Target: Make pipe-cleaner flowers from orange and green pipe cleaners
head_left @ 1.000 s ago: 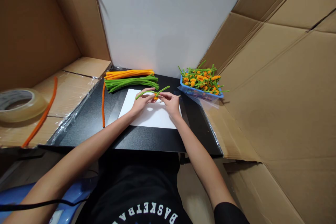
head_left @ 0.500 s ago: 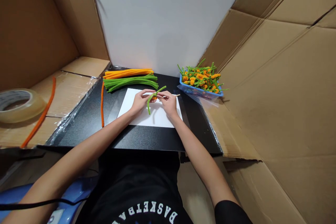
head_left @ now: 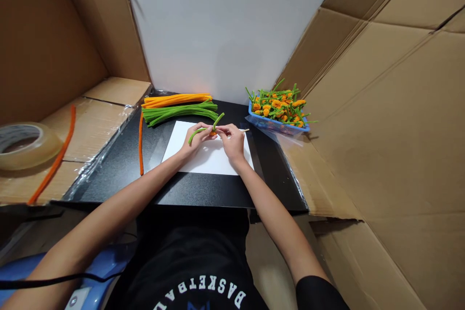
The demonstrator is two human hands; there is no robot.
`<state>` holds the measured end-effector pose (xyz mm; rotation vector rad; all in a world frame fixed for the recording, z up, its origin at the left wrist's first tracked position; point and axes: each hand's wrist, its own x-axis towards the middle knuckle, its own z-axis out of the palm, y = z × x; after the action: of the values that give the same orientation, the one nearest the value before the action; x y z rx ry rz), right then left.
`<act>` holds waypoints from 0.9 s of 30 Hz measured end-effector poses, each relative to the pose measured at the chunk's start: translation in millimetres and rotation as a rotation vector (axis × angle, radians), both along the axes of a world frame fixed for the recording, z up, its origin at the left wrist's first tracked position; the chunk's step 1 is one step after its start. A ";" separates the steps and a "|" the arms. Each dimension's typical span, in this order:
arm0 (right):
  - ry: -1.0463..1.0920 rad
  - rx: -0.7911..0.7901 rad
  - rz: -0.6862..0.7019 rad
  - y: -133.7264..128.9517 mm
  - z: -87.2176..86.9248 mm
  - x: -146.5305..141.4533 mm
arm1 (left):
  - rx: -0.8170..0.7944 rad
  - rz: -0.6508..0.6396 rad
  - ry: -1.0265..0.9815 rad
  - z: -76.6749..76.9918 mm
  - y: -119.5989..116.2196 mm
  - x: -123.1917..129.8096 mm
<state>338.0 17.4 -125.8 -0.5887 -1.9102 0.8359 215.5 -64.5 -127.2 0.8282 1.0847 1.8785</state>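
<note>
a bent green pipe cleaner [head_left: 198, 132] over white paper [head_left: 207, 157]

brown cardboard walls [head_left: 381, 106] stand around a black table [head_left: 196, 191]. a big roll of clear tape [head_left: 25, 147] and a long orange pipe cleaner [head_left: 54, 160] lie on a cardboard ledge [head_left: 94, 131] to the left. at the back right, a blue basket [head_left: 278, 125] is full of green stems with orange fuzzy flowers [head_left: 276, 105]. at the back of the table lie a pile of green pipe cleaners [head_left: 178, 114] and a pile of orange pipe cleaners [head_left: 176, 100]. one more orange pipe cleaner [head_left: 140, 143] lies left of the paper. the green pipe cleaner is held up just above the paper. the left hand [head_left: 198, 139] has its grip closed on it. the right hand [head_left: 230, 140] has its grip closed too, pinching a small orange tuft [head_left: 212, 133] and a thin pale stick [head_left: 244, 131] close to the green pipe cleaner.
</note>
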 end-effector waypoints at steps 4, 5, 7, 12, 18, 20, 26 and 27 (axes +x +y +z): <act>-0.023 0.069 -0.011 -0.3 1.8 2.0 | -0.027 -0.015 -0.002 -1.5 1.4 -1.5; -0.028 0.087 -0.004 -0.3 2.3 2.6 | -0.031 -0.013 0.008 -2.3 1.4 -1.9; -0.047 0.118 0.012 0.1 3.2 3.4 | -0.027 0.001 0.039 -3.8 0.9 -2.3; -0.094 0.088 0.020 2.5 2.0 0.5 | 0.004 0.032 0.149 -6.5 -0.2 -1.9; -0.035 -0.266 0.083 5.9 0.6 -4.5 | 0.012 0.127 0.258 -13.8 5.5 -1.6; -0.023 -0.381 0.160 6.7 3.3 -2.8 | 0.020 0.145 0.328 -15.7 5.4 -1.9; -0.075 -0.868 0.354 6.2 16.3 6.6 | 0.129 0.162 0.696 -14.3 -2.0 -4.8; -0.053 -0.891 0.349 5.8 18.1 7.5 | 0.133 0.170 0.707 -13.2 -2.8 -4.9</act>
<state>345.5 23.2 -107.8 -0.8000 -1.6390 1.9445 210.6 -67.2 -140.3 1.5933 1.4907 1.8475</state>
